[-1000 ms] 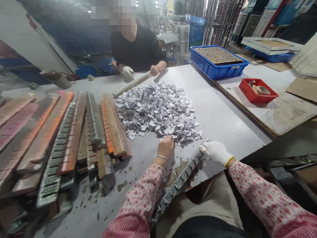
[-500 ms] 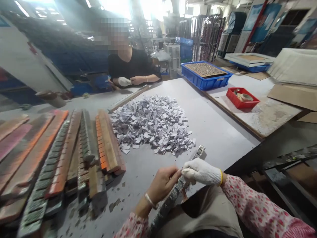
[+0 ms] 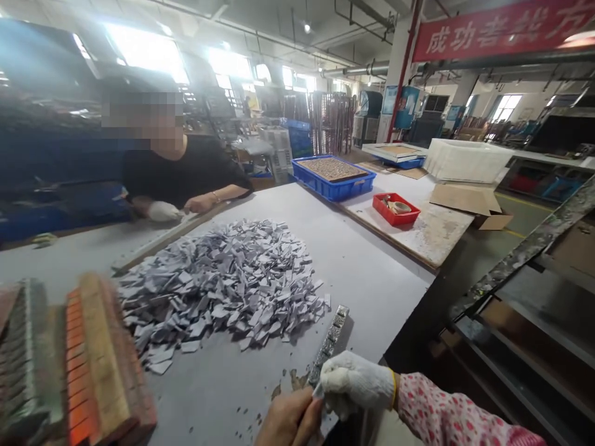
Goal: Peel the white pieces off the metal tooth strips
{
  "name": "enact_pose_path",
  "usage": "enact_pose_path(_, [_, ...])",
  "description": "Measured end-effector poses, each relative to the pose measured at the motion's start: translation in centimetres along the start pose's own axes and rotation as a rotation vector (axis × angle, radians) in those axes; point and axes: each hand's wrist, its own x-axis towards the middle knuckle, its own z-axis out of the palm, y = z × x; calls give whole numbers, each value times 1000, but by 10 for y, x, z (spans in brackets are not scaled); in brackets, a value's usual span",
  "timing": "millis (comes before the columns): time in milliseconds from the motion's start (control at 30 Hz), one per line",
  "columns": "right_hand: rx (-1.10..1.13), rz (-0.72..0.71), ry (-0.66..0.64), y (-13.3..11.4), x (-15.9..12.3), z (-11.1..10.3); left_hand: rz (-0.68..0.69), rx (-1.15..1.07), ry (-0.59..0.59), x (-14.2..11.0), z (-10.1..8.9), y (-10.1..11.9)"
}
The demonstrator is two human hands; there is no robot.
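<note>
My left hand [image 3: 290, 418], bare, is closed with thumb and fingers pinching a small white chip [image 3: 318, 391]. Against that chip rests my right hand [image 3: 357, 379], in a white knitted glove with a yellow cuff edge, its fingers curled shut. Whether the gloved fingers grip the chip or the strip is hidden. A narrow notched strip [image 3: 335, 325], dark grey and crusted, runs from under both hands away over the table. Just beyond my hands lies a wide heap of flat white chips [image 3: 232, 279].
Notched wooden strips [image 3: 105, 359], some orange, lie at left. Across the white table [image 3: 362, 279], a co-worker [image 3: 181, 173] in black holds hands over another strip [image 3: 158, 241]. At right are a blue crate [image 3: 334, 186], a red tray [image 3: 395, 210] and a metal rack [image 3: 520, 322].
The view has swung up and to the right, so the heap and strips appear further left. My hands stay together at the notched strip. The co-worker's hands are now over their strip.
</note>
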Motion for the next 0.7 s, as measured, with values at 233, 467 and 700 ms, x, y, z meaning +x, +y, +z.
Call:
enact_pose_path(233, [-72,49,24,11,-19,6,-21,-35,-71,-12,17,21])
enact_pose_path(467, [-594,-13,299,5,-10,-51,-79,67,184,12,30,0])
enact_pose_path(700, [-1487,80,446,-11,13,-101,-100,225,35,29,43,-12])
